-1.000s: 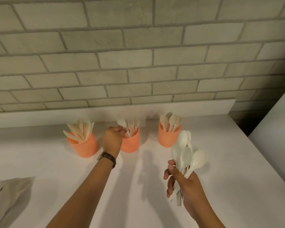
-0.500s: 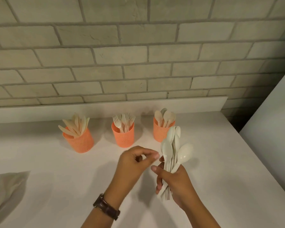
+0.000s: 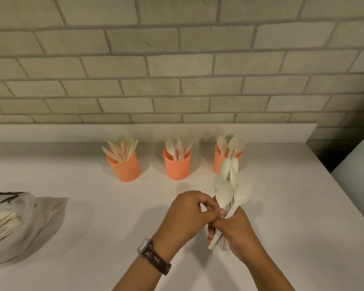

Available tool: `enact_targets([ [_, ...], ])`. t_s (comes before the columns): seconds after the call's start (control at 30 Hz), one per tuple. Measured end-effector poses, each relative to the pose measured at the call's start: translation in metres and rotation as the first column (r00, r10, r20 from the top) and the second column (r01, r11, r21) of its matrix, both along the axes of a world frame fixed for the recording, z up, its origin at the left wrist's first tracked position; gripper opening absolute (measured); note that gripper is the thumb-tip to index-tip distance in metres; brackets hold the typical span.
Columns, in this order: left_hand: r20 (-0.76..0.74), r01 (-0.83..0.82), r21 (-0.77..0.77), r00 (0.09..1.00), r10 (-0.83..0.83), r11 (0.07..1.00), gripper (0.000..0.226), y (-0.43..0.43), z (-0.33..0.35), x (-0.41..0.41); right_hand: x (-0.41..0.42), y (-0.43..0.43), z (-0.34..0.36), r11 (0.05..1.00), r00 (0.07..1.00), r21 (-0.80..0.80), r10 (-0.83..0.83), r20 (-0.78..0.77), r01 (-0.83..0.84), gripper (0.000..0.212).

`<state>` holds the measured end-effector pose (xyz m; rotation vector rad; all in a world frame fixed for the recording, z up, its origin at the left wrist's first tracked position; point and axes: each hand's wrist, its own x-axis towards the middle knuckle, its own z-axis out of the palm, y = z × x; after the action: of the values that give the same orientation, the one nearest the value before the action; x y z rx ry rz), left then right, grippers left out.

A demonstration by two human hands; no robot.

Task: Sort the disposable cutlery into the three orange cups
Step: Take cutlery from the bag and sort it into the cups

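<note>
Spoons (image 3: 227, 192) fill our right hand (image 3: 237, 232), low and right of centre in the frame. Its fingers are wrapped round the handles and the bowls fan upward. Our left hand (image 3: 187, 215) lies against the bundle from the left, thumb and forefinger curled and pinching at the necks just below the bowls. Which single piece it has, we cannot tell.

We judge the step to be drawing one piece out for the cups. We should slacken the right grip only slightly, so that one handle slides and the others do not spill. The pull should run along the handle, not sideways, since nested bowls will likely drag their neighbours.

Three cups stand in a row at mid-frame: knife cup (image 3: 125, 168) on the left, fork cup (image 3: 177, 166) in the middle, spoon cup (image 3: 218, 162) on the right, partly behind the raised bowls. Not every head in the bundle shows, so we should check each one before dropping it. More cutlery waits in the bag (image 3: 23, 223) at lower left.
</note>
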<state>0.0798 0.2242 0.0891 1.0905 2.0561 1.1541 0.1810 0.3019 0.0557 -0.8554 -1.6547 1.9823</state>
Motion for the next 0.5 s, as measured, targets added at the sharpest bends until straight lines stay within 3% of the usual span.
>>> enact_targets([
  [0.2, 0.159, -0.065, 0.152, 0.987, 0.040, 0.986, 0.015, 0.007, 0.007, -0.007, -0.004, 0.003, 0.004, 0.999, 0.999, 0.023, 0.025, -0.044, -0.024, 0.019],
  [0.37, 0.286, -0.268, 0.320, 0.942, 0.177, 0.909, 0.006, 0.023, 0.024, -0.023, 0.004, 0.014, -0.004, 1.000, 1.000, -0.018, -0.018, -0.022, 0.018, 0.050],
  [0.5, 0.345, -0.365, 0.386, 0.909, 0.235, 0.847, 0.011, 0.059, 0.038, -0.057, 0.015, 0.020, -0.010, 0.990, 0.993, -0.081, -0.118, -0.021, 0.116, 0.043],
])
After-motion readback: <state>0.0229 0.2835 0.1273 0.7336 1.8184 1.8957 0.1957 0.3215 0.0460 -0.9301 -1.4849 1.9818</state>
